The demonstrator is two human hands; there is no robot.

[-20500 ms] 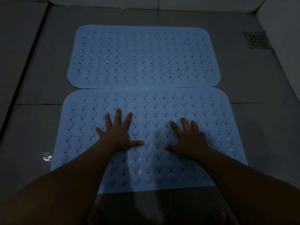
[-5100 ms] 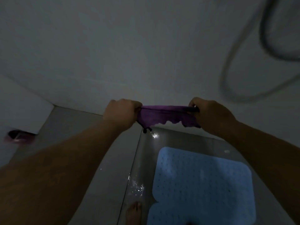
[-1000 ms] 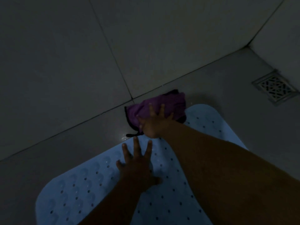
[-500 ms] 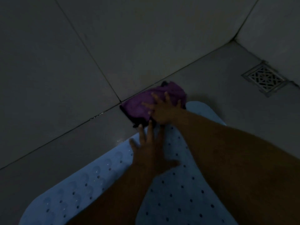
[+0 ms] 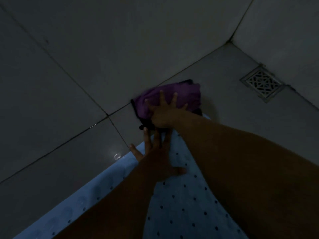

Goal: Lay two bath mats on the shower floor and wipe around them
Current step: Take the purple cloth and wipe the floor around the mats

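Observation:
A light blue bath mat [image 5: 181, 204] with small holes lies on the grey shower floor, filling the lower middle of the head view. My left hand [image 5: 155, 157] rests flat on its far edge, fingers spread. Just beyond the mat, a folded purple cloth [image 5: 186, 94] with dark trim sits on the floor where it meets the wall. My right hand [image 5: 164, 111] presses down on the cloth with fingers straight and spread. Only one mat is in view.
A metal floor drain [image 5: 261, 83] sits at the right near the wall corner. Tiled walls [image 5: 120, 40] rise behind the cloth. A small wet glint [image 5: 116, 156] shows on the floor tile left of the mat.
My right hand and the purple cloth have slid slightly right along the wall edge. My left hand has moved forward on the mat, closer to the cloth.

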